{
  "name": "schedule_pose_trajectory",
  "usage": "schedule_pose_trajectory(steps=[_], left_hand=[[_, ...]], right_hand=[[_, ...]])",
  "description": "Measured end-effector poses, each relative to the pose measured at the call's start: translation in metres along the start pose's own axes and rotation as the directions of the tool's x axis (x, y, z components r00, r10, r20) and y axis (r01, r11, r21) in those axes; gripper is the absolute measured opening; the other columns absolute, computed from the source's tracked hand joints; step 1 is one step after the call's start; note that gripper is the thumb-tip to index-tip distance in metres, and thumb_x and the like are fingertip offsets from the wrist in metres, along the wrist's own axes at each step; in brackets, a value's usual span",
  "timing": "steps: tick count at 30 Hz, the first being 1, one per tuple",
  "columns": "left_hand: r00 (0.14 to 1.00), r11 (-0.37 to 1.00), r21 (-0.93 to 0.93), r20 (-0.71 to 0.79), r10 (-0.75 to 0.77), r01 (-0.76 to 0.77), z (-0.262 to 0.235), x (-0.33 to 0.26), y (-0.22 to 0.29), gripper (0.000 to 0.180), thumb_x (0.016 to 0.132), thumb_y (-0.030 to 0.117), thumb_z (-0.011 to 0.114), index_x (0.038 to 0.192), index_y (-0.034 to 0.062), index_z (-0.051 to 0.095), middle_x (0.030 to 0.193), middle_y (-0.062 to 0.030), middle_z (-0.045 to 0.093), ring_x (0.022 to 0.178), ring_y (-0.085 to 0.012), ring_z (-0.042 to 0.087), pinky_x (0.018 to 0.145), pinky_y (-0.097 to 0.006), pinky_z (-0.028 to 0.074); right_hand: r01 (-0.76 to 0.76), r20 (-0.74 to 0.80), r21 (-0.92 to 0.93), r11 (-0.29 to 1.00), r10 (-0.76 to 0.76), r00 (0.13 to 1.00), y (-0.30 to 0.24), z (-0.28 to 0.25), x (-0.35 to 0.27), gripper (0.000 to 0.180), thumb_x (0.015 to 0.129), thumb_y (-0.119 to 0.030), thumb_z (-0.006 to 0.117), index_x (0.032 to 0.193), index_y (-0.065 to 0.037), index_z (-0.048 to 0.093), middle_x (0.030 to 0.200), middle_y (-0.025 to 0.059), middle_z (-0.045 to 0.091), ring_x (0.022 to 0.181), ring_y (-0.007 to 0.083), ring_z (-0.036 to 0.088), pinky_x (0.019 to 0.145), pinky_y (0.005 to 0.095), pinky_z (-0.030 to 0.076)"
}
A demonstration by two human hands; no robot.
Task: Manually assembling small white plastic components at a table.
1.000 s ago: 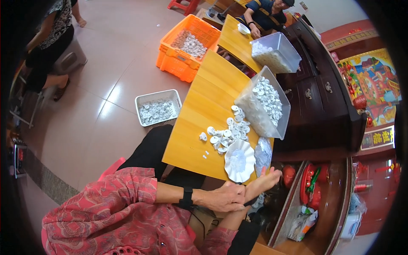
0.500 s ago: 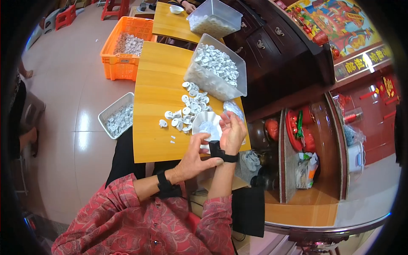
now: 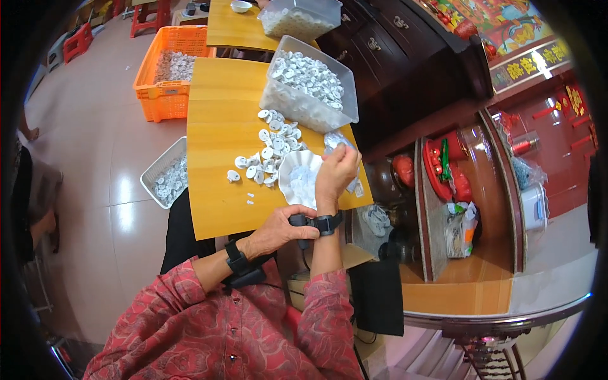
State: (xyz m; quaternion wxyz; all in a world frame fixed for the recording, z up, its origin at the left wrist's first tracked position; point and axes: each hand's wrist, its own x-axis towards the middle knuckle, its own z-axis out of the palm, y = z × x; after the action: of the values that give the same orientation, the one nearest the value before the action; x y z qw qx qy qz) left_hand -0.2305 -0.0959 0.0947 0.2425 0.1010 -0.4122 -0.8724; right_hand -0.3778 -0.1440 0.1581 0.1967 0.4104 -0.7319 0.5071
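Note:
My left hand [image 3: 283,229] pinches the small black box of a wristband [image 3: 324,223] strapped round my right wrist. Just above it, my right hand [image 3: 339,173] is raised and curled into a loose fist, with nothing showing in it. Beside that fist stands a white bowl with a wavy rim [image 3: 289,171], holding small pale pieces. A heap of round white plastic parts with short stems [image 3: 269,153] lies left of the bowl. Two tiny white pieces [image 3: 250,199] lie on the yellow wooden table [image 3: 215,126] nearby. My left wrist wears another black band [image 3: 237,261].
A clear plastic bin [image 3: 304,111] full of white parts stands at the table's far right. Past it are a second bin [image 3: 291,33] and a small bowl [image 3: 240,6]. An orange crate [image 3: 164,104] and white basket [image 3: 152,183] stand left, dark drawers [image 3: 380,69] right.
My right hand has turned and closed from spread fingers to a loose fist. My left hand has shifted slightly down and grips the wristband's box. The view has moved a little.

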Motion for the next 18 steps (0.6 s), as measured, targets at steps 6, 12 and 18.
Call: schedule_pose_trajectory(steps=[6, 12, 18], left_hand=[[0.973, 0.944, 0.329, -0.203, 0.106, -0.034, 0.018, -0.015, 0.002, 0.045, 0.079, 0.016, 0.079, 0.118, 0.0005, 0.062, 0.103, -0.0094, 0.065, 0.088, -0.0174, 0.063, 0.079, -0.029, 0.051], [0.614, 0.557, 0.379, 0.719, 0.326, -0.739, 0.132, -0.093, 0.072, 0.042, 0.087, 0.029, 0.070, 0.119, 0.0030, 0.061, 0.106, -0.0129, 0.063, 0.098, -0.0320, 0.059, 0.085, -0.043, 0.046], [0.438, 0.566, 0.110, 0.757, 0.485, -0.817, 0.182, -0.109, 0.083, 0.030, 0.096, 0.037, 0.052, 0.110, 0.0157, 0.067, 0.090, -0.0064, 0.059, 0.086, -0.0245, 0.052, 0.076, -0.042, 0.031]], right_hand=[[0.342, 0.123, -0.120, 0.932, -0.328, 0.937, 0.002, -0.008, 0.011, 0.012, 0.095, -0.011, 0.055, 0.092, 0.000, 0.053, 0.096, 0.0187, 0.055, 0.084, 0.0398, 0.060, 0.069, 0.0459, 0.050], [0.422, 0.275, -0.144, 0.895, -0.374, 0.886, 0.023, -0.025, 0.034, 0.009, 0.089, -0.007, 0.059, 0.084, 0.000, 0.057, 0.088, 0.0180, 0.058, 0.078, 0.0393, 0.058, 0.069, 0.0461, 0.047], [0.508, 0.435, -0.067, 0.859, -0.433, 0.789, 0.018, -0.025, 0.010, 0.009, 0.089, -0.008, 0.062, 0.083, -0.002, 0.058, 0.083, 0.0166, 0.058, 0.075, 0.0376, 0.060, 0.062, 0.0447, 0.047]])
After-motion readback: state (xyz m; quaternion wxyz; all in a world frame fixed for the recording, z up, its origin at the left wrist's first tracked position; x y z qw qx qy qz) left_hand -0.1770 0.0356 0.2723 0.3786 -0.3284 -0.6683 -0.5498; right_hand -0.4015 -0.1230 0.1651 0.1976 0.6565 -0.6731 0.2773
